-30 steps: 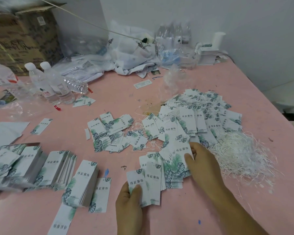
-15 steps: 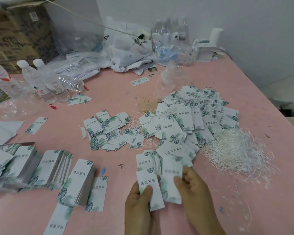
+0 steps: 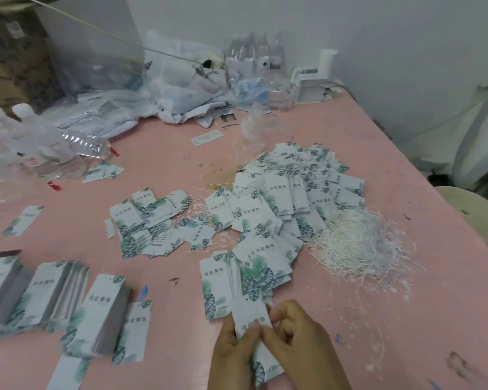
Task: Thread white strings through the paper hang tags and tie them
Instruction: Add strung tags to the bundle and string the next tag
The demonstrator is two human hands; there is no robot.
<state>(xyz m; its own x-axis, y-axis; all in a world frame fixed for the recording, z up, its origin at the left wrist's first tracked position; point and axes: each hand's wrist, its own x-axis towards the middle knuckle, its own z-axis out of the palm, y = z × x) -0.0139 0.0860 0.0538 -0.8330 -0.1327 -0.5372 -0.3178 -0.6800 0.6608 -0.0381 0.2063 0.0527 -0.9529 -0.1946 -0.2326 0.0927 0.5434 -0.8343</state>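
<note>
— Held how?

— Pinched from both sides, at lower centre of the frame. Left hand [image 3: 234, 353] curled round the left edge of a thin sheaf of hang tags [image 3: 251, 316]; right hand [image 3: 296, 339] closed on the right edge with thumb and fingertips. Lifted clear of the pink table [image 3: 406, 164] or resting on it: could not tell.

— Likely to handle how?

— Judged light, thin and fairly stiff, like card. Apt to slide apart if gripped loosely, and to crease if bent hard. Best taken by the long edges, away from the small punched hole near the upper end, left free for a string.

— Looked like what?

— White oblongs, printed with green and dark leaves and a line of characters across the middle. Blurred at the lower end.

— And further out?

— Just above the hands, more fanned tags [image 3: 245, 274] lying flat. To the right, a tangled pile of white strings [image 3: 358, 243], judged limp and quick to snag. Higher up, a broad heap of tags [image 3: 293, 187], seemingly strung already. At lower left, neat stacks [image 3: 102, 313], apparently without strings.
</note>
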